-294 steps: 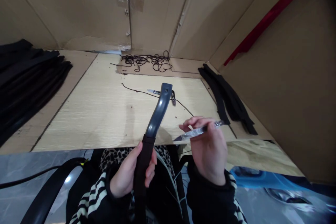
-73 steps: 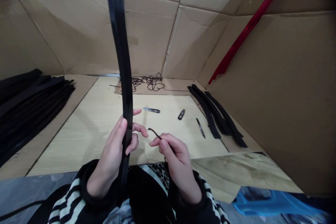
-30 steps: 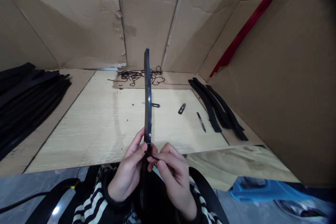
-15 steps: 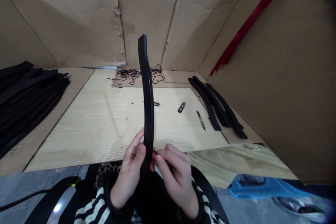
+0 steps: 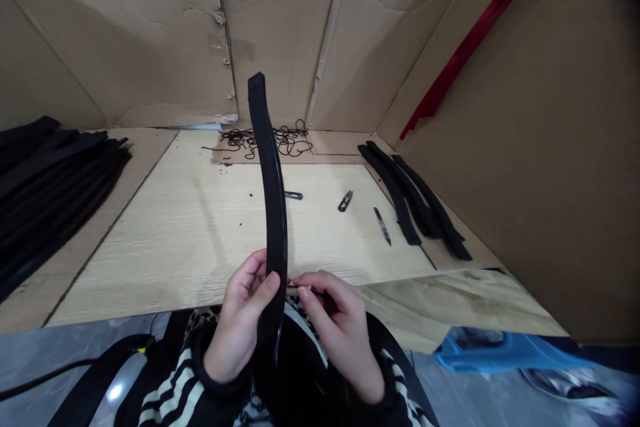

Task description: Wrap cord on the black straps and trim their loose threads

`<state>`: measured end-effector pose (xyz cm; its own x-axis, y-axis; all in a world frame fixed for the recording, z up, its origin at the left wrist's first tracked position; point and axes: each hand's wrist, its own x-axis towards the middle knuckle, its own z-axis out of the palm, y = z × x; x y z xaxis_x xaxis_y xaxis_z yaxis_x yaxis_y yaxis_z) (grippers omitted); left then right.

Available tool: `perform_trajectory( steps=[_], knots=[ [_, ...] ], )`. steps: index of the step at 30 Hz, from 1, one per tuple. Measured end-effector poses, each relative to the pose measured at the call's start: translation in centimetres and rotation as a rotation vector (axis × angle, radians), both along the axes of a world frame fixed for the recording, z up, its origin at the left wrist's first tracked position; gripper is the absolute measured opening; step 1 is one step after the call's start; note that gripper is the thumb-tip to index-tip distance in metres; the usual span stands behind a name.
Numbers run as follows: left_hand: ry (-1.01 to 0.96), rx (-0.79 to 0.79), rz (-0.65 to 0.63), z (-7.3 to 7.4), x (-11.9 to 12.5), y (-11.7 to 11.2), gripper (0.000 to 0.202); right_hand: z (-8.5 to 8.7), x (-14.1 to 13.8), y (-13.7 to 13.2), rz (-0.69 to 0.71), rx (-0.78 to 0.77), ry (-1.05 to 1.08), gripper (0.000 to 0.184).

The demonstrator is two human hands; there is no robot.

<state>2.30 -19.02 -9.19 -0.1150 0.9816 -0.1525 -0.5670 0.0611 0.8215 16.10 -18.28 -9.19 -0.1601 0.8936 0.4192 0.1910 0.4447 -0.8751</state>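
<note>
A long black strap (image 5: 274,200) stands upright and slightly bowed in front of me, with a small hole near its top end. My left hand (image 5: 243,313) is closed around its lower part, thumb on the near face and fingers behind. Just right of the strap, my right hand (image 5: 335,320) pinches thumb against index finger on what looks like a thin dark strand, mostly hidden by the fingertips. The strap's lower end fades into my dark clothing. Behind the strap lies a small dark tool (image 5: 293,195), partly covered.
Thread snips (image 5: 345,201) and a slim pointed tool (image 5: 383,226) lie on the pale tabletop (image 5: 150,233). Several black straps (image 5: 430,203) rest at right, a larger pile (image 5: 60,193) at left. Tangled dark cords (image 5: 295,140) lie at the back. Cardboard walls (image 5: 280,33) enclose the table.
The strap's top has swung left and its face has turned slightly. My left hand has shifted a little left; my right hand stays pinched close beside the strap.
</note>
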Motion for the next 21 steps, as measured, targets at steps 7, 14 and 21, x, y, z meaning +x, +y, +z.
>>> perform_trajectory(
  steps=[7,14,21],
  knots=[
    [0.064,0.021,-0.039,-0.1,-0.1,0.1,0.026,-2.2,-0.7,1.5,0.134,-0.359,0.359,0.013],
    [0.09,0.043,0.015,0.0,-0.4,0.1,0.025,-3.7,-1.7,1.3,0.195,-0.471,0.553,0.024],
    [0.17,0.075,-0.012,0.0,-0.8,-0.2,0.031,-3.8,-2.3,1.9,0.19,-0.485,0.602,0.029]
  ],
)
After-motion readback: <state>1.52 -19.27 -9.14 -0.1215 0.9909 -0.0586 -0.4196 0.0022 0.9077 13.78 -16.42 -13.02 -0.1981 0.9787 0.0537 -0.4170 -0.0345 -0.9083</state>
